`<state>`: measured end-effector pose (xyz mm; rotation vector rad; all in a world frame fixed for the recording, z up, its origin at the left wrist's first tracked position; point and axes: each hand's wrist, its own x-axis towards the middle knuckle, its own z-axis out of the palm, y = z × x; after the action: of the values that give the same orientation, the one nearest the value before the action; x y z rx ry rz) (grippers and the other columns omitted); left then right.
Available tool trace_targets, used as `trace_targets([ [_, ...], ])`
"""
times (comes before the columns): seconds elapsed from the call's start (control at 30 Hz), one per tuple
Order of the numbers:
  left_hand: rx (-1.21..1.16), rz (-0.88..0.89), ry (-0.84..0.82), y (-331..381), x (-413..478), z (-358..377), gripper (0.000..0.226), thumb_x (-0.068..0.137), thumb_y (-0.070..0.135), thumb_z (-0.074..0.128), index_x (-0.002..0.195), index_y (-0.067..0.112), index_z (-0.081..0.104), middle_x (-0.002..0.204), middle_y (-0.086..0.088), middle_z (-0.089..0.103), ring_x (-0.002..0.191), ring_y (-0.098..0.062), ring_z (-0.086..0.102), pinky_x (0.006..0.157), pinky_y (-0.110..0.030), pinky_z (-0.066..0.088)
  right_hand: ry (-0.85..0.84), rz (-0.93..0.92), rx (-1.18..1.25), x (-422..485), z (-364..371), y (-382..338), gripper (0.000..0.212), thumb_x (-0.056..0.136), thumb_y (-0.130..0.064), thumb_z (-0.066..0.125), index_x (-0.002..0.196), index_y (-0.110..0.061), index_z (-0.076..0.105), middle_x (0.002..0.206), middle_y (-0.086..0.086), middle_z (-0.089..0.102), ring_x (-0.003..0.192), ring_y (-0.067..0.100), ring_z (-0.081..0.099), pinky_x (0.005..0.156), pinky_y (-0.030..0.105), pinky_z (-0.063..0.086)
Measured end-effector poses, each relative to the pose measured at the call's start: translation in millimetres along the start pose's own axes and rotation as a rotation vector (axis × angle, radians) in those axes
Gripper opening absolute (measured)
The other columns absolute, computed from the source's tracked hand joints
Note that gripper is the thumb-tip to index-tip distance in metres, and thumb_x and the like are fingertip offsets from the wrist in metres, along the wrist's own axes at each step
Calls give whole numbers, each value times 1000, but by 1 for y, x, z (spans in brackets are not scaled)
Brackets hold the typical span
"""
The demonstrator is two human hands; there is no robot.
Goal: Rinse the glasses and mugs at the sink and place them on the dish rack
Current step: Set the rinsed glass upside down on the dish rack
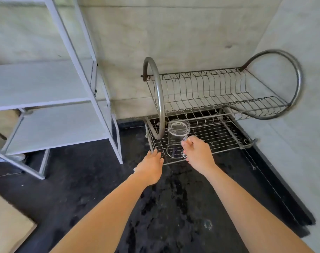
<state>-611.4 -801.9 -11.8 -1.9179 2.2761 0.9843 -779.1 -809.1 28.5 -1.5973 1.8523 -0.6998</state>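
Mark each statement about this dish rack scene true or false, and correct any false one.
1. The glass mug stands upside down on the rack's lower tier. True.
2. The upper tier is full of plates. False: it holds nothing.
3. The right hand is at the mug's handle. True.
4. The left hand holds a second mug. False: it holds nothing, and lies by the rack's front corner.
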Motion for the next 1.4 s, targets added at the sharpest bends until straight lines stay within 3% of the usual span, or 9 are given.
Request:
trace_targets([
  [0.2, 58, -48, -82, -29, 20, 16, 48, 105, 18, 22, 152, 13, 18, 162, -4, 9, 149, -27, -1, 118, -49, 20, -6, 22, 125, 51, 26, -12, 24, 97, -36, 49, 81, -21, 57, 72, 0, 62, 74, 29, 65, 74, 50, 55],
  [0.33, 100, -33, -122, -25, 23, 10, 47, 105, 22, 22, 152, 14, 22, 161, -2, 13, 149, -24, 4, 120, -48, 12, -21, 43, 112, 74, 42, -22, 21, 95, -17, 54, 74, -16, 50, 76, -2, 56, 83, 21, 57, 88, 44, 51],
  [0.5, 108, -52, -177, -33, 31, 15, 50, 104, 17, 21, 153, 15, 13, 162, -3, 5, 149, -26, -4, 119, -51, 16, 59, -116, 12, 92, 56, -32, 19, 95, -20, 49, 81, -7, 52, 72, -2, 51, 74, 19, 48, 67, 32, 38],
  [0.67, 156, -52, -192, -31, 29, 15, 51, 104, 19, 25, 153, 17, 13, 162, -2, 4, 149, -23, 9, 118, -50, 19, 62, -129, -7, 98, 63, -32, 14, 96, -14, 50, 82, -10, 49, 65, -12, 39, 60, 2, 37, 56, 17, 30],
  [0.87, 78, -86, -187, -24, 25, 10, 51, 104, 19, 28, 153, 19, 15, 162, 1, 5, 149, -25, 3, 119, -50, 19, 18, -117, -57, 104, 61, -26, 14, 96, -18, 48, 88, -8, 54, 73, -6, 48, 72, 12, 45, 69, 27, 33],
  [1.0, 46, -82, -39, -17, 13, 11, 47, 103, 26, 29, 148, 20, 34, 160, 4, 18, 147, -23, 16, 118, -49, 17, -34, -78, -84, 103, 61, -23, 18, 98, -23, 43, 92, -9, 54, 75, -8, 46, 79, 16, 47, 70, 28, 33],
  [1.13, 24, -99, 7, -5, 4, 11, 46, 105, 13, 23, 151, 9, 25, 161, -3, 15, 149, -20, 6, 118, -33, -2, -21, -57, -36, 100, 62, -18, 21, 96, -23, 48, 94, -4, 58, 76, -1, 53, 75, 19, 51, 68, 30, 38],
  [1.27, -106, -126, 86, -3, -2, 11, 49, 106, 23, 27, 153, 18, 16, 162, 2, 11, 149, -23, -4, 120, -45, 16, -33, -3, -4, 93, 57, -15, 22, 94, -27, 52, 95, -6, 56, 80, 7, 60, 73, 24, 57, 67, 34, 47],
  [1.4, -272, -213, 223, -9, -20, 11, 50, 104, 33, 30, 152, 22, 21, 160, -1, 19, 149, -21, 9, 119, -43, 21, -56, 39, 41, 68, 50, -18, 29, 91, -31, 58, 113, -12, 57, 106, 7, 62, 79, 21, 59, 68, 31, 47],
])
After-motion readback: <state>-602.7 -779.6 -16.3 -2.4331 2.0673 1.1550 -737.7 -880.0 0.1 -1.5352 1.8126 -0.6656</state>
